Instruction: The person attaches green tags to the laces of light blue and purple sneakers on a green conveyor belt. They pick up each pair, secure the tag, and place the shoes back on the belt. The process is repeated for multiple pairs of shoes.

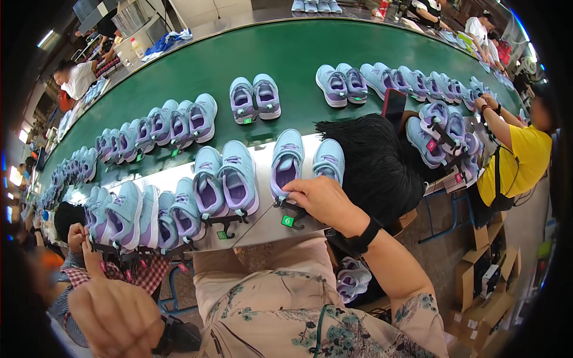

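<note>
My right hand pinches the heel edge of a light blue and lilac sneaker at the bench edge. A black plastic shoe hanger with a green tag hangs at that heel, right under my fingers. The pair's other sneaker stands just right of it, partly behind my hand. Low on the left, my left hand is raised near my body and blurred; its fingertips are hidden. Left of the pinched shoe, a sneaker pair carries a black hanger on its heels.
Rows of sneakers stand on the green conveyor belt beyond the metal bench edge. A dark-haired person leans in at my right; beyond, a person in yellow handles shoes. Another person's hands work at left. Cardboard boxes sit on the floor.
</note>
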Demonstrator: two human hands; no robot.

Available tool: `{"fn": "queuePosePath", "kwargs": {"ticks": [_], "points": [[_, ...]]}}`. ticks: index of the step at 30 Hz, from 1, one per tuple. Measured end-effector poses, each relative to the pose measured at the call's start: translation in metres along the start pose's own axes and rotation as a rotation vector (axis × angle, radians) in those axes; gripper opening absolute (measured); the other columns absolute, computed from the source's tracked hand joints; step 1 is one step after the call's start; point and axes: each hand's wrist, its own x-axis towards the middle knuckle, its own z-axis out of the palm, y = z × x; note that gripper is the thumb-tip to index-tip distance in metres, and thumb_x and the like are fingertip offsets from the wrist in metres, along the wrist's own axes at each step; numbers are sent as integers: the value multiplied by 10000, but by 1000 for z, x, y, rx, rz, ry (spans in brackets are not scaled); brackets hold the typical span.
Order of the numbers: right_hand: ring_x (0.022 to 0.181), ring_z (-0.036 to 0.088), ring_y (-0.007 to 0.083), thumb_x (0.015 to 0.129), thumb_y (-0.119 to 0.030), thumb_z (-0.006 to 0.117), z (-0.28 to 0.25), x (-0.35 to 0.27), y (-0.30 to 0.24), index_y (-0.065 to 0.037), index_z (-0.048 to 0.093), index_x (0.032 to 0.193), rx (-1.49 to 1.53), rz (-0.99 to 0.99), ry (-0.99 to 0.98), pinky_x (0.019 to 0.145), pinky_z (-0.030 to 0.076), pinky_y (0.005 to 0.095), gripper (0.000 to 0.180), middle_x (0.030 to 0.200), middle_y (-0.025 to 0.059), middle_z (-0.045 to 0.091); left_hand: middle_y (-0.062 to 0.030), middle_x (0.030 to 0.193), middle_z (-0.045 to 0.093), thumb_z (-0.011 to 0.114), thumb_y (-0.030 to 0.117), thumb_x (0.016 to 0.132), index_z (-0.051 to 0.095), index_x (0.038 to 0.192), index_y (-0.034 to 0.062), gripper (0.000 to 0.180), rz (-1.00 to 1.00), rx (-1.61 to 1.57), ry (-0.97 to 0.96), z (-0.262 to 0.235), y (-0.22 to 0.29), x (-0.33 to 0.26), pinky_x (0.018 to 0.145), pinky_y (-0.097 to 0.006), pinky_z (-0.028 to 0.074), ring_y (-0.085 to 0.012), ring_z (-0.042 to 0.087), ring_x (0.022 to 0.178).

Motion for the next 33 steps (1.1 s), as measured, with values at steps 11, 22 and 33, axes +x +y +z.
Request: {"fn": "queuePosePath", "kwargs": {"ticks": [11, 22, 33], "points": [[666, 625, 262, 837, -118, 632, -67, -98, 19, -16, 663, 918, 165, 329, 166, 608, 475, 319, 135, 806, 144, 658, -14, 890, 639, 609, 225, 920, 635, 1064, 39, 236, -1320, 152, 128, -65, -246, -49, 595, -204, 460, -67, 576, 702], [611, 647, 245, 820, -154, 652, -41, -170, 27, -47, 681, 851, 23, 625, 267, 563, 486, 330, 115, 691, 118, 660, -19, 1013, 629, 561, 256, 943, 623, 1028, 46, 235, -1187, -15, 72, -15, -344, -25, 784, -261, 465, -102, 581, 908], [657, 641, 274, 824, -152, 640, -56, -183, 16, -60, 675, 865, 98, 550, 231, 589, 491, 336, 107, 762, 115, 659, -65, 999, 621, 578, 189, 946, 585, 1032, 9, 200, -1191, -325, 205, 1, -355, -12, 846, -276, 498, -142, 609, 917]]}}
